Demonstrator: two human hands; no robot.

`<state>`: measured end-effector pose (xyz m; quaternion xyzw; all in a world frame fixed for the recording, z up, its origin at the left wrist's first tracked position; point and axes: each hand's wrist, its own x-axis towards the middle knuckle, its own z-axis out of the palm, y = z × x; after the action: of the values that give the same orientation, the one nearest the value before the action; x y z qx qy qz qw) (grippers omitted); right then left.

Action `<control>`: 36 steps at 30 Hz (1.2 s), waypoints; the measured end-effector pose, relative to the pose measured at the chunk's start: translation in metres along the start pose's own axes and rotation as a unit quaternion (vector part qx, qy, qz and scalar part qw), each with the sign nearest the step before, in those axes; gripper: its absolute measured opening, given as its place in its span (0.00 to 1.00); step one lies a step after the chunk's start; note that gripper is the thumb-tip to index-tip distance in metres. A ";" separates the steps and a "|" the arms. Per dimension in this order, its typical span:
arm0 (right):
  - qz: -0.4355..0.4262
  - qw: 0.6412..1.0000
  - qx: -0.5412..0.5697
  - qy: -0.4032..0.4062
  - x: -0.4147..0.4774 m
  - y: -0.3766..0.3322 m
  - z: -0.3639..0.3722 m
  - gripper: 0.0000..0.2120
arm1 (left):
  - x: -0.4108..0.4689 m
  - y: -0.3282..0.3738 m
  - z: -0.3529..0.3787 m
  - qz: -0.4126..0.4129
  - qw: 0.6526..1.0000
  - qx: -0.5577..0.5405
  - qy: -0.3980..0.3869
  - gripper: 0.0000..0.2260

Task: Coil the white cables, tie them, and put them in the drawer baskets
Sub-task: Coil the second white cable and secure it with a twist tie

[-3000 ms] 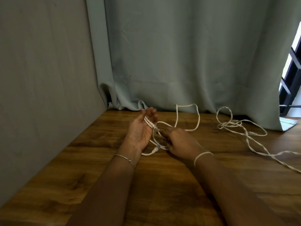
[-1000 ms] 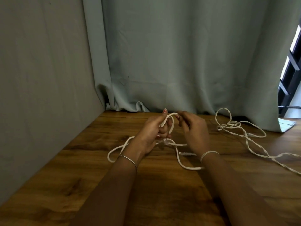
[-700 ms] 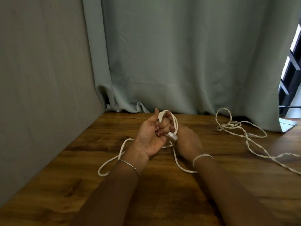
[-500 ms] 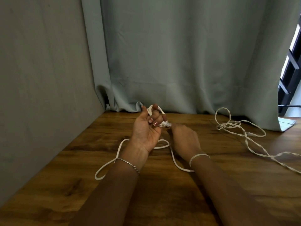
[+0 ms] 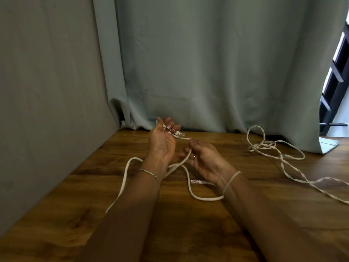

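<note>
My left hand [image 5: 162, 141] is raised palm-up over the wooden table [image 5: 188, 233], its fingers curled around a few turns of a white cable [image 5: 190, 188] with a clear plug end sticking out by the fingertips. My right hand [image 5: 204, 157] pinches the same cable just right of that plug. The cable's slack drops to the table, loops left past my left wrist and right under my right wrist, where its other plug [image 5: 198, 181] lies. A second white cable [image 5: 272, 150] lies tangled at the right. No drawer baskets are in view.
A grey-green curtain [image 5: 207, 72] hangs along the table's back edge. A grey wall [image 5: 47, 91] borders the left side. A dark window frame [image 5: 338, 72] shows at the far right. A band sits on my right wrist.
The cable went from a small bundle by my hands to long slack loops on the table. My left hand turned palm-up with turns on its fingers; my right hand now pinches the cable beside it.
</note>
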<state>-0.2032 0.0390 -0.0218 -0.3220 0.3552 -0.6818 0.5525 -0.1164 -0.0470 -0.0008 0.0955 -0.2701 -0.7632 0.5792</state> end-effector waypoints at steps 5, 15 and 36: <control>-0.131 0.892 -0.431 0.040 0.009 -0.023 -0.013 0.08 | 0.021 0.005 0.025 0.023 1.000 0.003 0.010 0.15; -0.336 0.577 -0.739 0.090 0.017 -0.037 -0.022 0.09 | 0.029 -0.012 0.000 0.116 0.745 0.647 -0.110 0.17; -0.357 0.672 -0.649 0.034 0.034 -0.001 -0.022 0.21 | -0.011 0.012 -0.010 -0.162 0.921 0.317 -0.156 0.25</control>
<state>-0.2278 0.0083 -0.0311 -0.6784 0.5846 -0.4352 -0.0928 -0.0981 -0.0425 -0.0047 0.1965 -0.5656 -0.7262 0.3379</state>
